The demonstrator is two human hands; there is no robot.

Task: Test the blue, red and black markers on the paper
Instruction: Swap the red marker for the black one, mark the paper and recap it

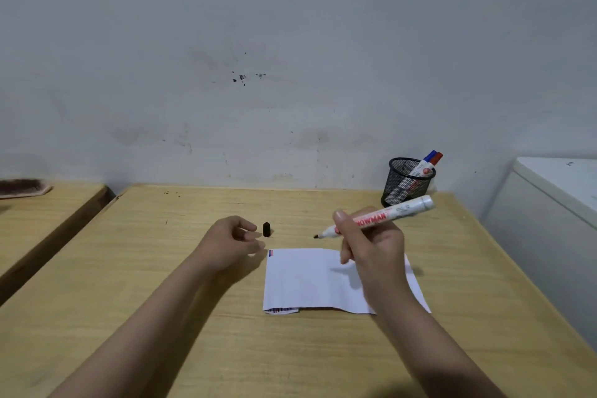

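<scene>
Both hands raised: right hand (pixel 371 245) fingers grip uncapped black marker (pixel 381 216); left hand (pixel 231 242) fingers loosely curled.

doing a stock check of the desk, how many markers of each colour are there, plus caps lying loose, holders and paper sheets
Black marker, uncapped, in the right hand: 1
Blue marker, in the holder: 1
Red marker, in the holder: 1
Loose black cap, by the left hand: 1
Mesh holder: 1
Paper sheet: 1
Total: 6
</scene>
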